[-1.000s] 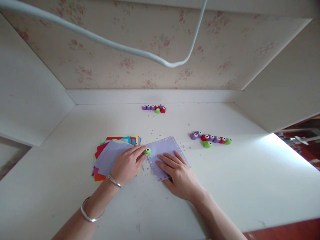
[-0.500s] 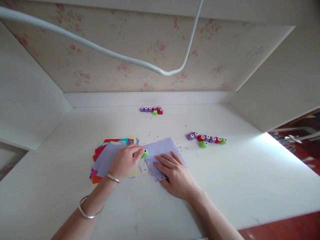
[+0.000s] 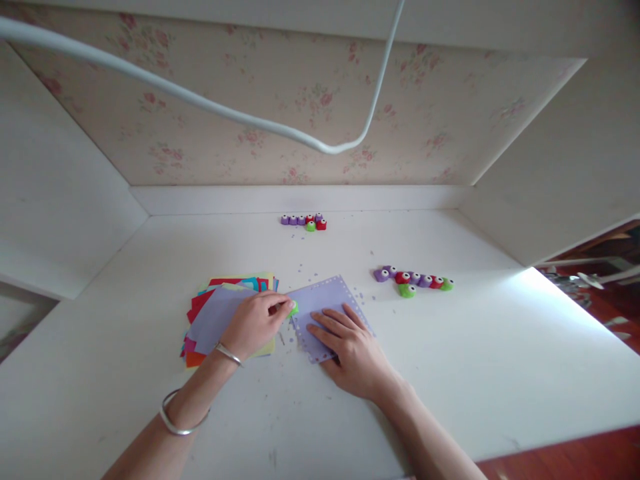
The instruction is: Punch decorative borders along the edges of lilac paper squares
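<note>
A purple sheet of paper [image 3: 320, 293] lies on the white desk, with small punched holes along several of its edges. My right hand [image 3: 350, 343] rests on it with the fingers spread flat. At the sheet's left edge, my left hand [image 3: 257, 320] is closed on a green craft punch [image 3: 294, 309], its thumb over the top. The punch is partly hidden by the fingers. Under and beside my left hand is a stack of coloured paper [image 3: 213, 327], a purple sheet uppermost. Tiny punched bits are scattered around the sheet.
Several purple, red and green craft punches [image 3: 415, 279] stand to the right of the sheet. Another group of punches [image 3: 303, 221] stands near the back wall. A white cable or rod [image 3: 225, 113] crosses above the desk. Side panels [image 3: 540, 153] flank it.
My left thumb has come over the top of the green punch, which showed its white top before. My right hand and the sheet stay in place; the view has shifted slightly.
</note>
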A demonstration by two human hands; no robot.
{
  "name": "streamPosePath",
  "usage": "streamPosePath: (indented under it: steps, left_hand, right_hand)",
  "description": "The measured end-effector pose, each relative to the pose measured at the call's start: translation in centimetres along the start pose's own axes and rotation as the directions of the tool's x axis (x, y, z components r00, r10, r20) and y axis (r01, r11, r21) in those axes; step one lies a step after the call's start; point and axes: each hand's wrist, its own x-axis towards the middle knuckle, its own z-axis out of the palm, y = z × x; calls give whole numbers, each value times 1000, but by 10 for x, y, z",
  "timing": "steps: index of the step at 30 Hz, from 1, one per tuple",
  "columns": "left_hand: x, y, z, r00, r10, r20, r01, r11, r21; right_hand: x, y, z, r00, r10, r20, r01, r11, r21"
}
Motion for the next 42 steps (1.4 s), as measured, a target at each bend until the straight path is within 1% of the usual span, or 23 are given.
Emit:
streamPosePath:
  steps: [4,11,14,19,28,35,42]
  left_hand:
    - [0,-1,0,1000,3,-1,-3,1000,-1]
    - [3,0,0,999,-35,26,35,999,2]
    - [7,1,0,994,-80,69,80,997,1]
    - [16,0,-1,967,-191,166,195,981,-8]
    - [37,-2,8,922,-300,244,275,953,130]
    - [45,6,4,880,-356,314,311,932,185]
    - [44,11,-2,865,-358,350,302,931,207]
  right_hand:
    - [0,-1,0,1000,5,10,-5,1000,-2]
    - [0,-1,0,1000,5,3,-5,1000,21]
    - [0,0,0,1000,6,3,-6,1000,21]
    - [0,2,2,1000,-7,-5,7,1000,6]
    - [1,3,5,1000,-5,-21,6,1000,26]
    - [0,3,4,999,-11,-34,12,999,31]
    - [1,1,3,999,1,-35,1,999,46]
